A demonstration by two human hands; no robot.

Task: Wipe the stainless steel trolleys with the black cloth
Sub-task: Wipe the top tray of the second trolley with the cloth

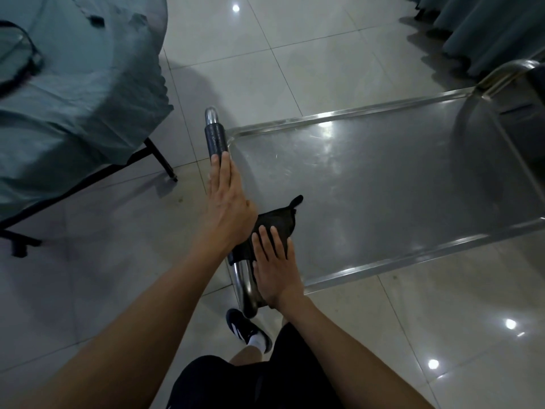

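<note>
Here the person stands at the handle end of the trolley (368,184), and its steel tray runs away from them and off to their right, long axis pointing toward the far handle (510,73) by the curtains (477,31). The near handle (218,160) crosses in front of them, a bar with a dark grip sleeve at its far end and bare tube curving down near their shoe (247,330).

The black cloth (274,228) lies draped at the near corner, partly over the handle bar and partly onto the tray, one tail poking out toward the tray's middle. The right hand (275,267) rests flat on it, fingers straight and spread, pressing rather than gripping. The left hand (227,199) lies along the handle with fingers extended toward the grip sleeve; I cannot tell whether its thumb hooks under the bar.

So the cloth sits directly under the right hand, which is the nearer one. I judge that the unwiped length of tray stretches forward and rightward, so the stroke wants to go that way while the left steadies the trolley. A cloth-covered table (73,93) stands to the left, well apart.
</note>
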